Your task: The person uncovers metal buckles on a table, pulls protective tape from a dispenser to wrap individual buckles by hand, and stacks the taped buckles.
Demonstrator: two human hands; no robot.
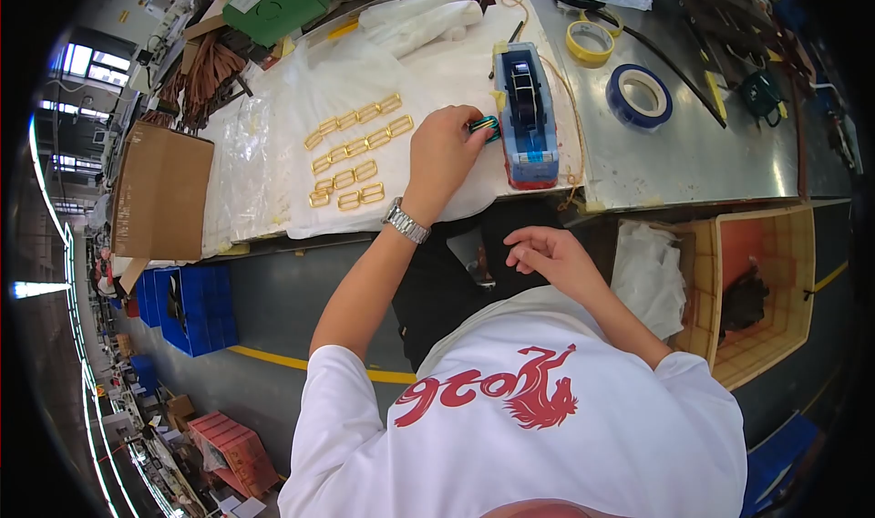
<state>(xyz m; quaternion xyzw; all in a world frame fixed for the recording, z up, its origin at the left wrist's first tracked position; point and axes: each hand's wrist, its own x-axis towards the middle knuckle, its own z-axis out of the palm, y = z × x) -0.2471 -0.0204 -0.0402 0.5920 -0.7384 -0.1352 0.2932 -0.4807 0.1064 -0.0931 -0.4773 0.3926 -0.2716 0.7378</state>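
Observation:
Beside the blue tape dispenser point(529, 121), my left hand point(444, 153) pinches a small shiny dark-green thing with gold glints point(486, 129); its kind is not clear. A metal-band watch point(406, 221) is on that wrist. To the left of this hand, gold rectangular slide buckles point(362, 142) lie in several rows on the white table cover point(273, 167). My right hand point(551, 255) hovers over my lap at the table's near side, with loosely bent fingers apart and nothing in them.
On the metal surface to the right lie a blue tape roll point(639, 97) and a yellow tape roll point(590, 43). A cardboard box point(164, 191) stands at the table's left end. White wrapping point(419, 21) and a green box point(278, 5) sit behind. Below right is a wooden crate point(766, 285).

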